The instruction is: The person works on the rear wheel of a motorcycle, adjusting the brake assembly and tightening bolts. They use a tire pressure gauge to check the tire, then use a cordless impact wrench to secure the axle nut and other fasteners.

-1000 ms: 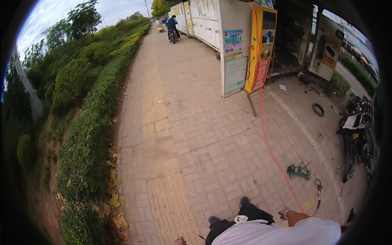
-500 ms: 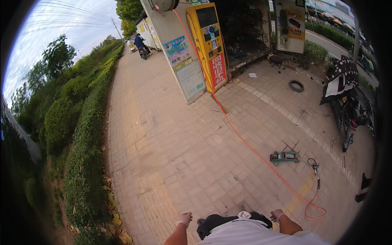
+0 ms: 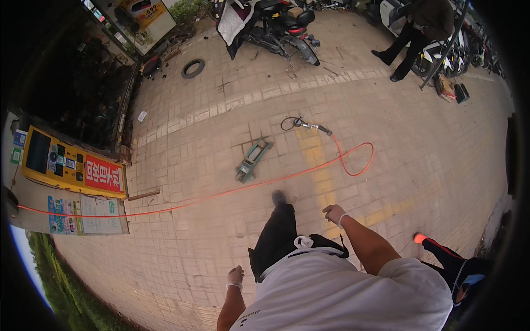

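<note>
My left hand [image 3: 235,276] hangs low beside my white shirt, fingers loosely curled and slightly apart, holding nothing that I can see. My right hand [image 3: 334,215] is out to my right over the paving, fingers loosely bent and empty. Both look thinly gloved. A green floor jack [image 3: 253,160] lies ahead of me on the paving, above my forward foot. Beside it, an air gauge tool [image 3: 314,126] is joined to an orange hose [image 3: 356,172], which loops and runs left across the ground, nearest my right hand.
A yellow kiosk [image 3: 41,158] and open cabin [image 3: 83,88] are left; a loose tyre [image 3: 192,68], parked scooter [image 3: 276,33] and standing person in dark clothes [image 3: 411,38] are ahead. Another person [image 3: 452,265] with an orange shoe is close right. A metal pole [image 3: 444,49] stands upper right.
My view has swung right from the path to the paved work area, bringing the two people into sight. My legs show a stride, and the jack is nearer the centre.
</note>
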A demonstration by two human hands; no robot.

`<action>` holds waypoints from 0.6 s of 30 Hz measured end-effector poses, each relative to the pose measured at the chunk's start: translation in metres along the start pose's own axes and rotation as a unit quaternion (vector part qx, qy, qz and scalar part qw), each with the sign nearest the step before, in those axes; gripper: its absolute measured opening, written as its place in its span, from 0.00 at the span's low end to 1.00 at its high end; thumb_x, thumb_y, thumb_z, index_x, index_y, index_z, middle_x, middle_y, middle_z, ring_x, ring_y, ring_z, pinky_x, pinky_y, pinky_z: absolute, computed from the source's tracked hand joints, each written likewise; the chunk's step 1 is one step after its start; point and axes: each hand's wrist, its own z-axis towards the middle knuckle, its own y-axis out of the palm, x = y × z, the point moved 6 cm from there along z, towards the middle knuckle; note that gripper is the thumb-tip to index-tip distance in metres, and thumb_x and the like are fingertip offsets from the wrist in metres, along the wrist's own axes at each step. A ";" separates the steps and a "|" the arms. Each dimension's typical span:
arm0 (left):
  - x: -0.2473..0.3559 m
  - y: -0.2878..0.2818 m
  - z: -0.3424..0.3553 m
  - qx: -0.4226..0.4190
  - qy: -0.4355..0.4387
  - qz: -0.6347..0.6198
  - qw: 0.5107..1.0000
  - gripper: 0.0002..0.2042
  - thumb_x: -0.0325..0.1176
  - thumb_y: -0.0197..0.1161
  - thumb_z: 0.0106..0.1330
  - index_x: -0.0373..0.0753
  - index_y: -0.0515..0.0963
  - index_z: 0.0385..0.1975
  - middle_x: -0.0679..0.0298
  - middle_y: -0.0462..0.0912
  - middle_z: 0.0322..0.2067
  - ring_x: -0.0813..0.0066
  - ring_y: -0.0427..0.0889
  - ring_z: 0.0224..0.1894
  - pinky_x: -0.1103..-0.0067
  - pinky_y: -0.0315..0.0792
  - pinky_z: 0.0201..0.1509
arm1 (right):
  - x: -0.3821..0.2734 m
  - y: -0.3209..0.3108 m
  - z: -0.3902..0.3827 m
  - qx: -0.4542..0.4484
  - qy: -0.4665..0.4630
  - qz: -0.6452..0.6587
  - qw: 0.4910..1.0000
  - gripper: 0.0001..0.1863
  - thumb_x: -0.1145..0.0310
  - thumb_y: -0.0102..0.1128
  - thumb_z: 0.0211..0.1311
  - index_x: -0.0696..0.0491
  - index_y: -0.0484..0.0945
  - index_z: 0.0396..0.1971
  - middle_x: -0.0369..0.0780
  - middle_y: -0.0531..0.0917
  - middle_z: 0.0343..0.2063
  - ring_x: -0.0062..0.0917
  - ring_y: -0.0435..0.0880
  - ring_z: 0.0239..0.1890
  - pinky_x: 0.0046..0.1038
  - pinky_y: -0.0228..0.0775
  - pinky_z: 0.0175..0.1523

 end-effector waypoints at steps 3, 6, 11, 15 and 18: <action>0.048 0.040 0.054 -0.058 -0.019 0.100 0.993 0.18 0.45 0.55 0.67 0.35 0.77 0.41 0.61 0.83 0.30 0.71 0.79 0.27 0.74 0.68 0.26 | -0.022 -0.040 0.019 0.018 0.012 0.033 0.999 0.19 0.78 0.62 0.44 0.62 0.81 0.41 0.42 0.83 0.23 0.23 0.80 0.21 0.25 0.73 0.28; 0.128 0.101 0.116 -0.152 -0.029 0.277 0.948 0.18 0.45 0.52 0.67 0.34 0.77 0.41 0.58 0.84 0.34 0.68 0.81 0.29 0.72 0.71 0.27 | -0.032 -0.121 0.023 0.086 0.071 0.057 0.992 0.20 0.77 0.63 0.45 0.62 0.81 0.42 0.42 0.83 0.23 0.23 0.80 0.20 0.25 0.72 0.27; 0.394 0.248 0.188 -0.163 0.132 0.313 0.926 0.17 0.44 0.54 0.60 0.34 0.82 0.26 0.55 0.82 0.24 0.65 0.81 0.32 0.70 0.70 0.37 | -0.009 -0.241 -0.006 0.245 0.205 0.264 0.910 0.12 0.64 0.60 0.59 0.59 0.81 0.28 0.39 0.79 0.16 0.24 0.76 0.14 0.27 0.65 0.20; 0.643 0.382 0.150 -0.219 0.284 0.208 0.910 0.16 0.41 0.57 0.65 0.32 0.79 0.40 0.60 0.82 0.30 0.73 0.78 0.30 0.78 0.72 0.33 | 0.030 -0.276 0.003 0.290 0.309 0.268 0.865 0.23 0.53 0.55 0.63 0.60 0.81 0.22 0.41 0.80 0.16 0.26 0.76 0.15 0.28 0.67 0.21; 0.774 0.472 0.125 -0.230 0.333 0.173 0.898 0.18 0.41 0.58 0.68 0.31 0.77 0.47 0.61 0.82 0.33 0.75 0.77 0.31 0.81 0.71 0.33 | 0.069 -0.285 0.051 0.210 0.384 0.152 0.886 0.25 0.51 0.56 0.61 0.62 0.81 0.23 0.44 0.84 0.22 0.28 0.80 0.17 0.30 0.71 0.23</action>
